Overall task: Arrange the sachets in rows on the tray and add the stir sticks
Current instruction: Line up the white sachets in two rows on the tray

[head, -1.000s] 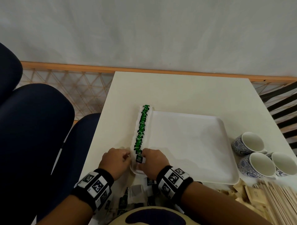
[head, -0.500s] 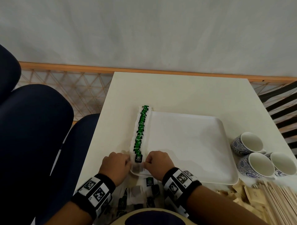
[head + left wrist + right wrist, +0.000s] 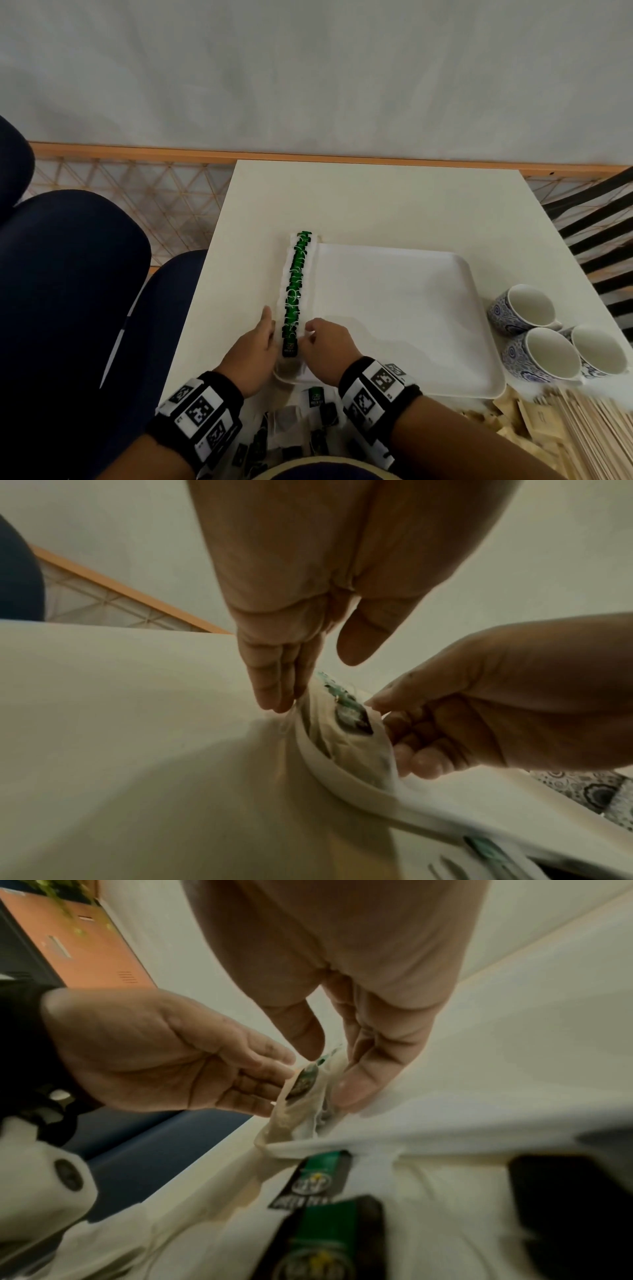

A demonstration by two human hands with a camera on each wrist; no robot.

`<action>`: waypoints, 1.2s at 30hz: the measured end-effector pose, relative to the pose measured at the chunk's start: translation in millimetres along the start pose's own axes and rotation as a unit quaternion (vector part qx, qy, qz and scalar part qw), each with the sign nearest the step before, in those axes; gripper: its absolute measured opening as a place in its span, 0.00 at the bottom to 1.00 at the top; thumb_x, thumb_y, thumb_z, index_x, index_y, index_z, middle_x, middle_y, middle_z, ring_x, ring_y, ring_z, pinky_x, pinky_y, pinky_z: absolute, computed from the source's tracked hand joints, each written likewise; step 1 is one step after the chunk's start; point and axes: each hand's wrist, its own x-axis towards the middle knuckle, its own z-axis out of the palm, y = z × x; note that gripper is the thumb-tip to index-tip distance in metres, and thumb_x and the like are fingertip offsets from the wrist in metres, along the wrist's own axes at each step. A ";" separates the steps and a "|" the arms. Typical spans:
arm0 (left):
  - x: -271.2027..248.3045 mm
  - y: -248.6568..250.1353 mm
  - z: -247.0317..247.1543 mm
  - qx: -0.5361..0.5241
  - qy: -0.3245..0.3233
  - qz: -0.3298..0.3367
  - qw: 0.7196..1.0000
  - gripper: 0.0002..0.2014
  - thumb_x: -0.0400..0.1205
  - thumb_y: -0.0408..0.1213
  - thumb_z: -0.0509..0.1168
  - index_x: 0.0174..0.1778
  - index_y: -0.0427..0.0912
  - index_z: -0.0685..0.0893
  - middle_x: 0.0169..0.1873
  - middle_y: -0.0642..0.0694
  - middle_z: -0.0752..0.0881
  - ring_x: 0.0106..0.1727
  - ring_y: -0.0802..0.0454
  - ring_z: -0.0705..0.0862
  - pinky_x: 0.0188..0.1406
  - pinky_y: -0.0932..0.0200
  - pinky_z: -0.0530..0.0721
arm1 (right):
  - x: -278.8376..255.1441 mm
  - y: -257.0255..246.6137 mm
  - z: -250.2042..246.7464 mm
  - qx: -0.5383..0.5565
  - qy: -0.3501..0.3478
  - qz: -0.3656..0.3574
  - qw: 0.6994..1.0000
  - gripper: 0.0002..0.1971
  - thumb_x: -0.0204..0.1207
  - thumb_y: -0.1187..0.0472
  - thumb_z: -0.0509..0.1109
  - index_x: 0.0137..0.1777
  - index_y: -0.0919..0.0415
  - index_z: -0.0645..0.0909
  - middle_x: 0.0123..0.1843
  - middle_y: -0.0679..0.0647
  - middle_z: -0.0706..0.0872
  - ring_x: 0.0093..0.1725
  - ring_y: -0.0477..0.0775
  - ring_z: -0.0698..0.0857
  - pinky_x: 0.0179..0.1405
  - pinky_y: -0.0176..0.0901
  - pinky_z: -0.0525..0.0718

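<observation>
A long row of white sachets with green tags (image 3: 295, 291) lies along the left edge of the white tray (image 3: 394, 308). My left hand (image 3: 262, 337) lies flat against the row's left side near its front end, fingers straight (image 3: 274, 693). On the other side, my right hand (image 3: 320, 339) has its thumb and curled fingers (image 3: 421, 761) pinching the right edge of the nearest sachets (image 3: 304, 1080). Loose sachets (image 3: 317, 399) lie on the table in front of the tray. Wooden stir sticks (image 3: 592, 435) are piled at the front right.
Three blue-patterned cups (image 3: 548, 342) stand right of the tray. Brown paper sachets (image 3: 513, 421) lie beside the sticks. Dark blue chairs (image 3: 68, 291) stand left of the white table (image 3: 376, 198). Most of the tray's floor is bare.
Both hands slid a little farther along the row from its front end. The left hand's fingers straightened along the row's left side.
</observation>
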 end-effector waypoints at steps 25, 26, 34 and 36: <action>62.9 18.2 -28.6 -0.317 0.004 -0.053 0.947 0.34 0.86 0.36 0.56 0.85 0.52 0.46 0.81 0.48 0.64 0.80 0.52 0.65 0.82 0.51 0.60 | 42.1 -19.4 -27.1 0.317 0.037 0.028 0.947 0.31 0.87 0.58 0.52 0.87 0.55 0.45 0.86 0.54 0.56 0.83 0.54 0.60 0.77 0.43 0.62; 69.0 18.0 -31.9 -0.314 0.006 -0.053 0.948 0.34 0.86 0.37 0.56 0.85 0.52 0.47 0.80 0.48 0.66 0.79 0.52 0.66 0.82 0.49 0.60 | 47.0 -20.0 -30.2 0.324 0.037 0.030 0.945 0.30 0.87 0.58 0.52 0.87 0.54 0.45 0.86 0.54 0.57 0.83 0.55 0.61 0.77 0.46 0.62; 106.9 8.5 -41.9 -0.329 -0.028 -0.050 0.943 0.27 0.65 0.48 0.65 0.63 0.62 0.81 0.73 0.54 0.74 0.68 0.54 0.77 0.78 0.43 0.67 | 66.3 -25.8 -36.4 0.323 0.005 0.021 0.946 0.30 0.87 0.56 0.50 0.87 0.56 0.45 0.87 0.53 0.54 0.83 0.53 0.59 0.74 0.41 0.61; 106.2 12.8 -44.3 -0.317 -0.021 -0.042 0.947 0.37 0.64 0.50 0.64 0.75 0.55 0.72 0.80 0.54 0.68 0.74 0.53 0.74 0.78 0.44 0.67 | 67.4 -26.0 -37.6 0.320 0.002 0.020 0.947 0.30 0.87 0.57 0.51 0.87 0.57 0.46 0.86 0.52 0.56 0.82 0.53 0.62 0.70 0.39 0.62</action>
